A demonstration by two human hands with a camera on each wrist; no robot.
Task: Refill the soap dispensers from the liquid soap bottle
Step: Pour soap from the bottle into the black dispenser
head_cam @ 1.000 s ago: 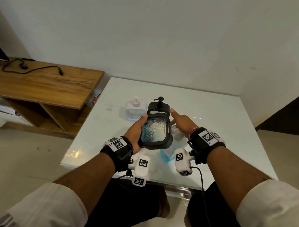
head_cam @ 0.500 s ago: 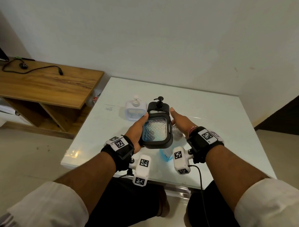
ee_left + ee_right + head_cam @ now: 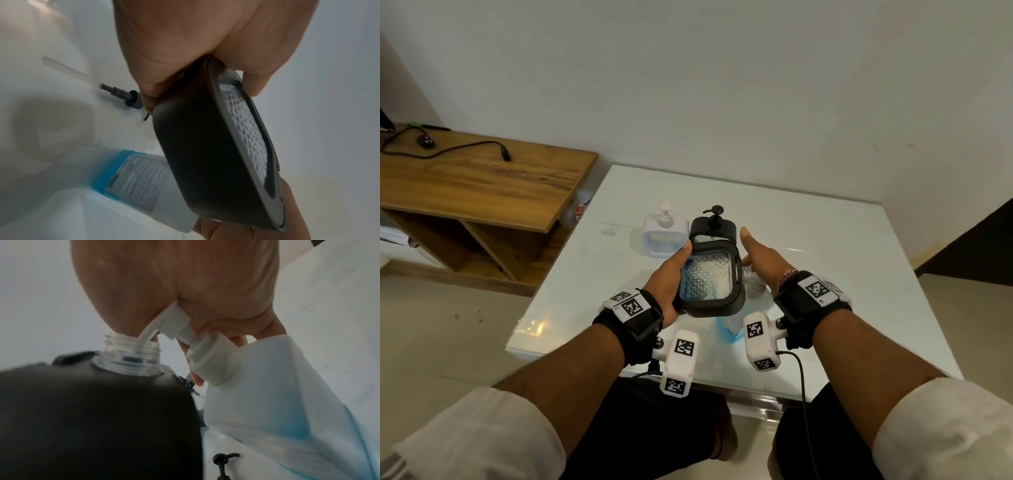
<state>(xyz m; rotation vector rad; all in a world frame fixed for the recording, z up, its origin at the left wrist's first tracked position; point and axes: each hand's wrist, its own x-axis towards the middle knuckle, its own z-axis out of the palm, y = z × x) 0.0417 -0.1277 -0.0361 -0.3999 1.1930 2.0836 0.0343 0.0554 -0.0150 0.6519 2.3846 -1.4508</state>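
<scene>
- The left hand (image 3: 671, 274) is gripping the tilted black dispenser (image 3: 709, 279) above the table's (image 3: 842, 274) near edge
- The right hand (image 3: 763, 260) is pressing the soap bottle's (image 3: 277, 402) pump (image 3: 174, 324) with curled fingers, spout at the dispenser's open neck (image 3: 131, 353)
- Soap is likely spilling if the spout slips off the narrow neck

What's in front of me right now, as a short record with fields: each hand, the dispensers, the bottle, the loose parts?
left hand: grips the black dispenser, tilted, above the table
right hand: holds the pump head of the liquid soap bottle
bottle spout: points into the black dispenser's open threaded neck
bottle contents: blue liquid
black pump: off, lying on the table
white dispenser: upright on the table, pump still on
soap flow: cannot tell
</scene>
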